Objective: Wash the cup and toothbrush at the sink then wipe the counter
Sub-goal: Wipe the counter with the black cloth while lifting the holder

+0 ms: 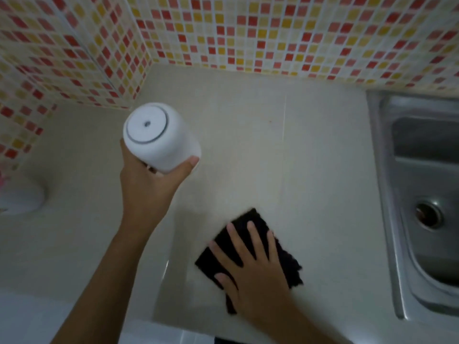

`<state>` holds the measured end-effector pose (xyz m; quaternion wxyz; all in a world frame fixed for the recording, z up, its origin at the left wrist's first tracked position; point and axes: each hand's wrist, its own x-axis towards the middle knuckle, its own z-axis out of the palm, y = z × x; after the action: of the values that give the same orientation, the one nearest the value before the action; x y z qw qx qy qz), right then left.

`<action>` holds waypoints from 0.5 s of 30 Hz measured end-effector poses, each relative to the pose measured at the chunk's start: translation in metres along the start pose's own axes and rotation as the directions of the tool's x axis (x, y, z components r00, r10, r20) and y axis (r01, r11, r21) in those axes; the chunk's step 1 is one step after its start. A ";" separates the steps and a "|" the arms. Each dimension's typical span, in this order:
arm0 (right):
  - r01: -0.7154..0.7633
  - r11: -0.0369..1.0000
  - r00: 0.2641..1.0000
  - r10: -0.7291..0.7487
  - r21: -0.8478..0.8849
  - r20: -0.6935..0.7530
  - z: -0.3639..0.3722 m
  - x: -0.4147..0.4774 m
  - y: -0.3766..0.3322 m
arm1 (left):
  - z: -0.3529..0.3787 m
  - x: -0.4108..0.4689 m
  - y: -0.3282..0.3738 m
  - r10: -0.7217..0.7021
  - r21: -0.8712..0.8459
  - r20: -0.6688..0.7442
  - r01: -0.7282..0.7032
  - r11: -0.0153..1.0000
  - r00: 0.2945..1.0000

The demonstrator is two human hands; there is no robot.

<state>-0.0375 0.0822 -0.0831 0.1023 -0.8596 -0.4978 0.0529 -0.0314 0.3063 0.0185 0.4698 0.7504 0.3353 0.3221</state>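
Note:
My left hand (146, 184) grips a white cup (159, 137) held upside down above the beige counter (310, 150), its round base facing me. My right hand (255, 271) presses flat, fingers spread, on a dark folded cloth (250, 219) lying on the counter near its front edge. A steel sink (422, 170) with a round drain (428, 216) lies at the right. No toothbrush is in view.
Red, yellow and cream mosaic tiles (273, 33) cover the walls behind and at the left. A pale rounded object (22, 197) sits at the far left edge. The counter's front edge runs along the bottom.

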 end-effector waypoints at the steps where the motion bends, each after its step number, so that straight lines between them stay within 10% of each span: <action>1: 0.023 1.000 1.000 -0.024 0.017 0.015 -0.004 0.010 0.012 | 0.001 0.001 -0.001 0.003 0.003 0.009 -0.003 1.000 1.000; 9: -0.362 0.932 0.932 0.362 0.006 -0.003 -0.030 0.253 0.174 | 0.008 0.013 -0.009 0.040 0.029 0.049 -0.041 0.999 0.998; 15: -0.266 0.963 0.958 0.269 0.049 -0.101 -0.003 0.106 0.066 | 0.012 0.025 -0.003 0.043 0.002 0.040 -0.043 0.999 0.998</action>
<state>0.0720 0.1416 -0.0945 0.1356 -0.9187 -0.3698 0.0287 -0.0080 0.3216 0.0157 0.4683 0.7643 0.3103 0.3165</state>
